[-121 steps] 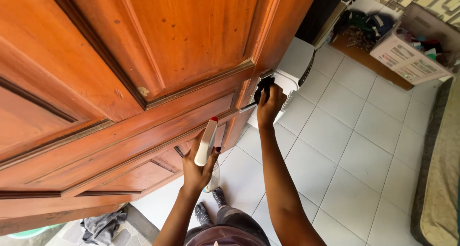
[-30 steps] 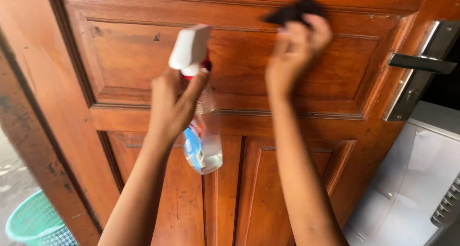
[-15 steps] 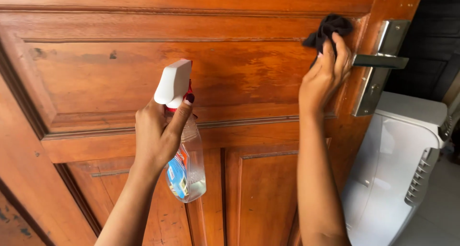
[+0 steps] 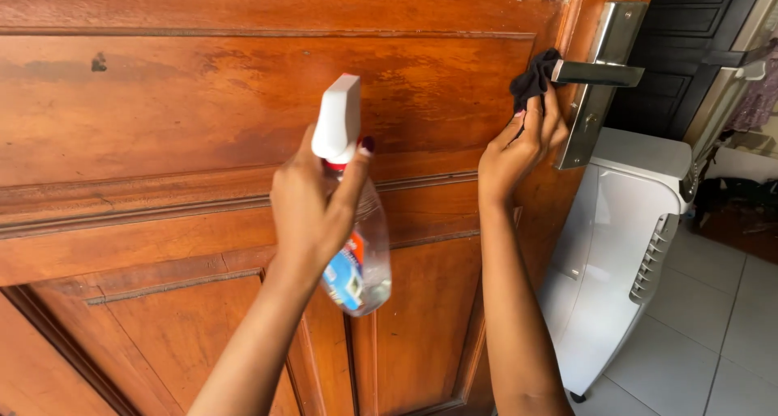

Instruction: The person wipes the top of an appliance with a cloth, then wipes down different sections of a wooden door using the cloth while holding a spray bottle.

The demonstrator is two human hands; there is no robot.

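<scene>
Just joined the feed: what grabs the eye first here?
The big reddish wooden door fills the view. In front of it, the left hand holds up a clear spray bottle with a white nozzle, while the right hand presses a black cloth against the metal door handle at upper right.

We note the spray bottle (image 4: 356,246) in front of the door (image 4: 162,116), left of the cloth (image 4: 532,79); cloth touches the handle (image 4: 598,73); appliance (image 4: 624,254) stands right.

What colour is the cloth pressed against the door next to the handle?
Black. The cloth, held by the right hand, shows clearly in the head view.
</scene>
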